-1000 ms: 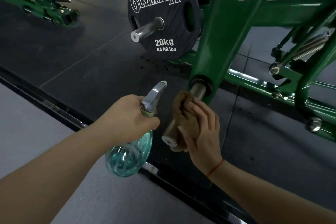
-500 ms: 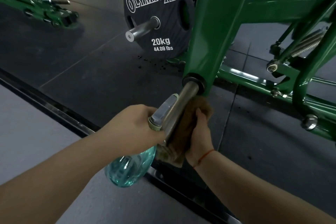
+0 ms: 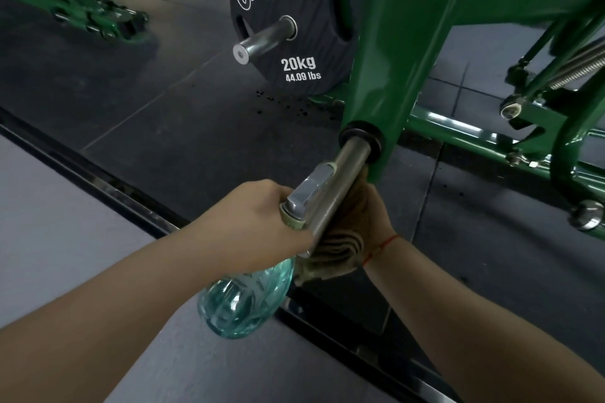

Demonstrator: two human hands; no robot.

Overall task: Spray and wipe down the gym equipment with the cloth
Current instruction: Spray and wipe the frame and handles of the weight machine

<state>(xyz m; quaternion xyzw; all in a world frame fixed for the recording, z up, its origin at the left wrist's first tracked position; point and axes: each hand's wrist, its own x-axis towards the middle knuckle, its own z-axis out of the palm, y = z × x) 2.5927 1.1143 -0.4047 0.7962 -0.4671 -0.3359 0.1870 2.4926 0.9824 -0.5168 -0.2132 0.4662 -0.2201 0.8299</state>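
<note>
Cloth (image 3: 340, 249): brownish and bunched up, pressed against the right underside of the steel peg (image 3: 342, 185), with a wad of it hanging out just below the peg's free end.
Right hand (image 3: 371, 216): we've got it cupped round the cloth and holding it to the peg. The fingertips are tucked behind the peg, so we can't see them. There's a red string (image 3: 383, 247) on the wrist.
Steel peg: bare metal, sticking out toward us from a black collar at the bottom of the green frame (image 3: 393, 59).
Spray bottle (image 3: 245, 298): clear teal with liquid in it, body hanging down below our fist, and the silver spray head (image 3: 307, 193) sits right up against the left side of the peg.
Left hand (image 3: 252, 222): closed tight round the bottle's neck.
Weight plate (image 3: 288, 10): black, says 20kg, sitting on its own peg (image 3: 262, 41) further back and left of the frame.
Droplets (image 3: 284, 105): little dark spots on the rubber floor (image 3: 163, 127) under the plate.
Spring (image 3: 579, 65): coiled metal, off on the right among the frame's bars.
Other machine (image 3: 91, 10): green too, way off in the top left corner.
</note>
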